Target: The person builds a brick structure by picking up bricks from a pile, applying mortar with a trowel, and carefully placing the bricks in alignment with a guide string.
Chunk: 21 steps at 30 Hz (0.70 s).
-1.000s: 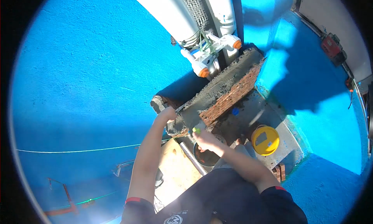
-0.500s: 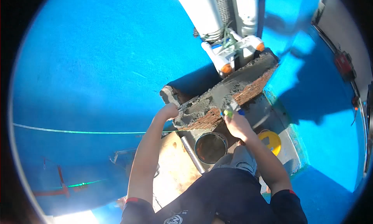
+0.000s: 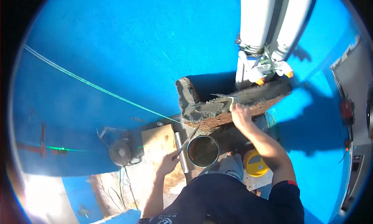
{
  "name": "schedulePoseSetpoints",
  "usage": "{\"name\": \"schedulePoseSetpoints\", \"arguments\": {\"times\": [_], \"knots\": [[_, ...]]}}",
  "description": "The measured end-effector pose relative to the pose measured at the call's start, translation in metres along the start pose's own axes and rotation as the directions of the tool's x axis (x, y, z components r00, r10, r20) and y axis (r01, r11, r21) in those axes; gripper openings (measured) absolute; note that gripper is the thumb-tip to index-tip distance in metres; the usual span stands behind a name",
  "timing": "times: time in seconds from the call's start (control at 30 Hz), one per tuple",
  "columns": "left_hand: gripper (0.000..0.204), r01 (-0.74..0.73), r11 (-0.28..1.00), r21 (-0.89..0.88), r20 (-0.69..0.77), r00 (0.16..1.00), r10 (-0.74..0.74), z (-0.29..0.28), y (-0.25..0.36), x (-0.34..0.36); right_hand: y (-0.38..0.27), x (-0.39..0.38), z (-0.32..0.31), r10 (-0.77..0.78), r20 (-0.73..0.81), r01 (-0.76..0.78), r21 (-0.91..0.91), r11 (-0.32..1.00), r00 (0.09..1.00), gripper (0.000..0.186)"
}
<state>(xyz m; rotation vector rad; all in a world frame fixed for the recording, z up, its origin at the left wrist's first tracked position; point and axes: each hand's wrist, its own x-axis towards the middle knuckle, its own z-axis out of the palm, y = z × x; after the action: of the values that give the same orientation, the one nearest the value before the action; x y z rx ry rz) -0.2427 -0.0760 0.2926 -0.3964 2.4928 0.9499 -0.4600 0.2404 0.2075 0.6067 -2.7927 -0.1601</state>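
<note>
My right hand is closed around the pale handle of a trowel, whose thin blade lies at the wet grey mortar on top of a low brick wall. A short mortar-covered return joins the wall's left end. Lower left, my left hand grips a long, thin dark strip that slants up toward the wall; its exact kind is unclear. Just right of the strip, a round bucket with dark contents stands before my legs.
Two white pipes with tied fittings rise behind the wall against blue walls. A yellow round container stands right of my legs. Left lie a board, a white bar and a fan. A green laser line crosses the left wall.
My left hand has come away from the wall's left end, down and toward me, with the strip now visible. My right hand stays near the wall top. The view has turned.
</note>
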Motion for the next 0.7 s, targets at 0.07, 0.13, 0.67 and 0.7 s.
{"name": "schedulePoseSetpoints", "arguments": {"times": [0.07, 0.13, 0.67, 0.7], "knots": [[0.027, 0.080, 0.993, -0.088, 0.029, 0.997, -0.078, 0.018, -0.053, -0.029, -0.026, -0.003, -0.014, -0.041, -0.029, 0.045, 0.145, 0.988, 0.999, 0.018], [0.035, 0.174, 0.964, -0.203, -0.003, 0.984, -0.178, 0.045, -0.108, -0.061, -0.037, -0.009, -0.026, -0.004, -0.127, 0.052, 0.379, 0.924, 0.992, 0.023], [0.013, 0.787, 0.574, -0.228, 0.290, 0.617, -0.731, 0.175, -0.327, -0.211, -0.161, -0.009, -0.023, -0.012, 0.636, -0.621, 0.757, 0.203, 0.772, 0.041], [0.010, 0.786, 0.524, -0.327, 0.340, 0.616, -0.711, 0.182, -0.327, -0.207, -0.159, -0.013, -0.006, 0.043, 0.541, -0.511, 0.762, 0.399, 0.840, 0.042]]}}
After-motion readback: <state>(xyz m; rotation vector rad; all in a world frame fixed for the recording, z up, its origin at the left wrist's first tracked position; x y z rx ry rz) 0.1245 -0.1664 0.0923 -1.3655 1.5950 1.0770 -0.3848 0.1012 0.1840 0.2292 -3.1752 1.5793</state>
